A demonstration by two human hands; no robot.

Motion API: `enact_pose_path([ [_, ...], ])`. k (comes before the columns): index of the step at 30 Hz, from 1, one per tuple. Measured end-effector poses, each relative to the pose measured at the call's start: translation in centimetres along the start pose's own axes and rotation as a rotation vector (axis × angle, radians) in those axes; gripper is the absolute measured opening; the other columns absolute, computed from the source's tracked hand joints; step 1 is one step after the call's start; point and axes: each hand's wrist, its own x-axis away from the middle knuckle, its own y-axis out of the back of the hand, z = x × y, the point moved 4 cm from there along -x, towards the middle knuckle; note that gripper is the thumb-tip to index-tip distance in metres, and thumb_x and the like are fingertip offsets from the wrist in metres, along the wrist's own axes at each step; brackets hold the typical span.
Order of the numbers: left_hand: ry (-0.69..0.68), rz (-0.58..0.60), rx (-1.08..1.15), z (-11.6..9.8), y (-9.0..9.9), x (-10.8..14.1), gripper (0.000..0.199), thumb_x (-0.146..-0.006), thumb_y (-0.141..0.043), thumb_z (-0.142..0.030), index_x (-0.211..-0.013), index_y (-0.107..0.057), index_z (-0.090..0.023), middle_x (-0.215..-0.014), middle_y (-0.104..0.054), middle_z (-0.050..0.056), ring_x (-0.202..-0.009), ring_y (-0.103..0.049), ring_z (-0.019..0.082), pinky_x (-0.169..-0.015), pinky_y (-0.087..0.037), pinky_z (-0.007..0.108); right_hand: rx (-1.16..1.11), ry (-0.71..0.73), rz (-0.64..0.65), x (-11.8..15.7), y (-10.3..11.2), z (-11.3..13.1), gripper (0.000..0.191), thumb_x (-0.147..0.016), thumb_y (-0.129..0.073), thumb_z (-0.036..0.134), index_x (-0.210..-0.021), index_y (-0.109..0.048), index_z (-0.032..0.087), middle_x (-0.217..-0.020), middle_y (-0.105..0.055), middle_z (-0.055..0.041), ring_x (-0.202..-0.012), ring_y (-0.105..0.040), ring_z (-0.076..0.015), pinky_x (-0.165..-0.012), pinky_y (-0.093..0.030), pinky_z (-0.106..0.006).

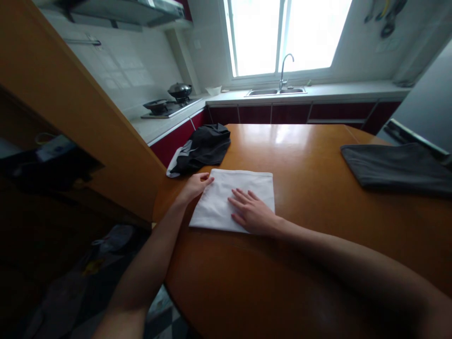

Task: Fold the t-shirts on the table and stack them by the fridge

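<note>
A white cloth [219, 207], folded into a flat, roughly four-sided shape, lies on the wooden table [307, 188]. My right hand [252, 212] rests flat on the right part of the cloth, its fingers spread. At the cloth's far left corner is my left hand [199, 183], with thumb and fingers pinched together on the edge. Just beyond the cloth to the left is a crumpled black garment [208, 146] with a white part.
A folded dark grey cloth [399, 167] lies at the table's right. A wooden panel [116, 141] stands close on the left. Behind the table are a counter with a sink [263, 92] and a stove [173, 108] bearing pans.
</note>
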Motion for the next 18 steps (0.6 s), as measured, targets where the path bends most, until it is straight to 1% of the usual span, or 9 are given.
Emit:
enact_pose_path([
  [2,-0.004,0.043,0.013,-0.3,-0.3,0.2,0.066,-0.068,-0.072,-0.063,-0.109,-0.074,-0.012,-0.109,-0.076,0.011,-0.099,-0.07,0.03,-0.084,-0.053,0.031,-0.01,0.012,0.067,0.1,-0.8,0.6,0.05,-0.099,-0.046,0.041,-0.143,-0.053,0.017,-0.158,-0.04,-0.015,-0.149,-0.03,-0.0278,-0.122,-0.021,-0.049],
  [3,0.001,0.048,0.007,-0.4,-0.4,0.3,0.065,-0.067,-0.072,-0.062,-0.107,-0.075,-0.012,-0.107,-0.076,0.01,-0.096,-0.07,0.029,-0.081,-0.053,0.031,-0.016,0.005,0.056,0.1,-0.8,0.6,0.048,-0.099,-0.047,0.039,-0.14,-0.056,0.016,-0.156,-0.043,-0.0149,-0.147,-0.033,-0.0276,-0.121,-0.023,-0.047],
  [6,0.042,0.023,-0.021,-0.2,-0.2,0.4,0.059,-0.064,-0.074,-0.057,-0.102,-0.075,-0.012,-0.101,-0.077,0.011,-0.091,-0.07,0.029,-0.075,-0.053,0.03,-0.063,-0.063,-0.089,-0.2,0.4,-0.5,0.039,-0.098,-0.049,0.034,-0.131,-0.063,0.017,-0.149,-0.051,-0.0135,-0.14,-0.043,-0.0263,-0.117,-0.032,-0.042],
  [9,0.072,0.032,-0.004,0.1,0.2,0.5,0.05,-0.063,-0.075,-0.051,-0.096,-0.076,-0.014,-0.097,-0.077,0.01,-0.089,-0.07,0.028,-0.073,-0.052,0.029,-0.157,-0.258,-0.282,-0.4,2.8,-3.5,0.032,-0.095,-0.051,0.029,-0.119,-0.068,0.018,-0.131,-0.063,-0.0124,-0.121,-0.059,-0.0243,-0.105,-0.045,-0.039],
  [12,0.109,0.067,0.014,0.0,0.5,0.7,0.042,-0.06,-0.075,-0.047,-0.087,-0.076,-0.014,-0.09,-0.077,0.01,-0.082,-0.07,0.026,-0.068,-0.051,0.028,-0.286,-0.488,-0.399,0.0,4.9,-7.2,0.021,-0.089,-0.055,0.025,-0.1,-0.07,0.017,-0.109,-0.068,-0.0106,-0.093,-0.067,-0.0211,-0.088,-0.053,-0.036],
  [13,0.132,0.076,0.013,-0.1,0.6,0.8,0.04,-0.059,-0.075,-0.046,-0.083,-0.076,-0.014,-0.087,-0.077,0.009,-0.079,-0.07,0.026,-0.065,-0.051,0.028,-0.341,-0.562,-0.412,0.5,5.4,-8.2,0.017,-0.087,-0.056,0.023,-0.095,-0.069,0.016,-0.103,-0.068,-0.0102,-0.086,-0.067,-0.0202,-0.083,-0.055,-0.035],
  [15,0.19,0.089,0.004,-0.4,0.7,1.0,0.035,-0.058,-0.076,-0.046,-0.075,-0.075,-0.015,-0.08,-0.076,0.008,-0.072,-0.068,0.025,-0.059,-0.048,0.027,-0.491,-0.713,-0.392,1.8,5.8,-9.7,0.013,-0.084,-0.057,0.019,-0.093,-0.066,0.014,-0.094,-0.068,-0.0097,-0.077,-0.066,-0.0192,-0.073,-0.056,-0.034],
  [16,0.218,0.093,0.001,-0.6,0.8,1.1,0.034,-0.057,-0.077,-0.046,-0.071,-0.074,-0.015,-0.076,-0.075,0.008,-0.07,-0.067,0.025,-0.057,-0.046,0.027,-0.592,-0.788,-0.361,2.5,5.7,-10.1,0.013,-0.084,-0.057,0.017,-0.094,-0.065,0.014,-0.091,-0.068,-0.0097,-0.075,-0.065,-0.0187,-0.068,-0.057,-0.032],
  [18,0.253,0.107,-0.005,-0.8,0.9,1.3,0.033,-0.055,-0.078,-0.047,-0.065,-0.072,-0.016,-0.07,-0.073,0.007,-0.066,-0.065,0.025,-0.052,-0.043,0.027,-0.809,-0.909,-0.276,4.0,5.5,-9.9,0.013,-0.084,-0.058,0.016,-0.096,-0.062,0.013,-0.09,-0.068,-0.01,-0.072,-0.065,-0.0172,-0.061,-0.057,-0.03],
])
